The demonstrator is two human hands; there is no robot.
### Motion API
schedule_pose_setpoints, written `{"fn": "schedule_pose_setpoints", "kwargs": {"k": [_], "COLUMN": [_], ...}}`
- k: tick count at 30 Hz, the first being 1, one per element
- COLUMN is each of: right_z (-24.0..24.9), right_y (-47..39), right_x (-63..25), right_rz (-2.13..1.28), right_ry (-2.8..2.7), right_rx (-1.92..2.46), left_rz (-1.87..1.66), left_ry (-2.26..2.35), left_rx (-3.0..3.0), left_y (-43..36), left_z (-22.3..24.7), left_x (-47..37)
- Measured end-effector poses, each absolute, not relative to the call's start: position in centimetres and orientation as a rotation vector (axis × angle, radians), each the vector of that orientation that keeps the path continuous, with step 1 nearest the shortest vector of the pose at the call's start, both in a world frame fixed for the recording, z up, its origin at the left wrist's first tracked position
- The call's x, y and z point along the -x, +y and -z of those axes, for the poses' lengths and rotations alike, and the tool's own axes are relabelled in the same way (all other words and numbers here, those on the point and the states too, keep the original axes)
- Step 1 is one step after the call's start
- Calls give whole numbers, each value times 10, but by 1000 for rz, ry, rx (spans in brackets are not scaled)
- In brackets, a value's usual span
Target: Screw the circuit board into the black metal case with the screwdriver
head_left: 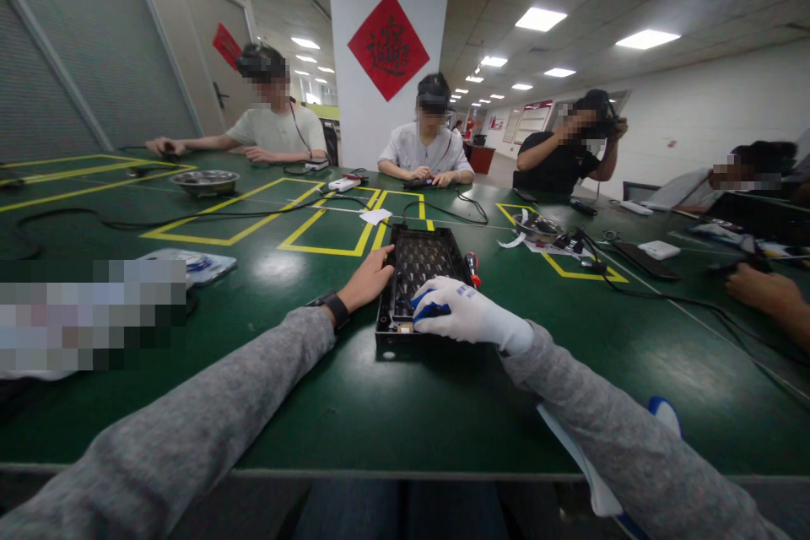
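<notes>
A black rectangular case with rows of small shapes inside lies on the green table, long side pointing away from me. My bare left hand, with a black band at the wrist, rests against its left edge, fingertips at the rim. Over the near right part of the case is my right hand in a white glove with blue fingertips. Its fingers are bent and pressed together near a small tan part at the near edge; what they hold, if anything, is hidden. A red-handled tool lies along the case's right side.
Yellow tape rectangles and dark cables cross the green table. A metal bowl is at the far left, another bowl with scraps at right. Several people sit around. A white and blue glove lies beside my right forearm.
</notes>
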State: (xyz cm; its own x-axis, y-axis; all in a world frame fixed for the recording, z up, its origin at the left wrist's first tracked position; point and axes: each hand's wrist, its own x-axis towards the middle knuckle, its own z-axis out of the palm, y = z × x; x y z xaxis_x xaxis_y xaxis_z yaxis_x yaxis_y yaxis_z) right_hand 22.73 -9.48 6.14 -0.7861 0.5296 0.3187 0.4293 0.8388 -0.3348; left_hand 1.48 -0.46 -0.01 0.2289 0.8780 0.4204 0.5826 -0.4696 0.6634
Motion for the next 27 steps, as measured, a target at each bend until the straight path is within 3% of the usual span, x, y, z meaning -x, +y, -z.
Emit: {"fn": "schedule_pose_setpoints", "kwargs": {"k": [27], "right_z": [-62], "right_y": [-97], "right_x": [-227], "right_rz": [-311], "right_ry": [-2607], "right_rx": [749], "left_rz": [-1106], "left_ry": [1344], "left_rx": [-2162], "left_y": [-3], "left_z": [0], "left_x": [-14]}}
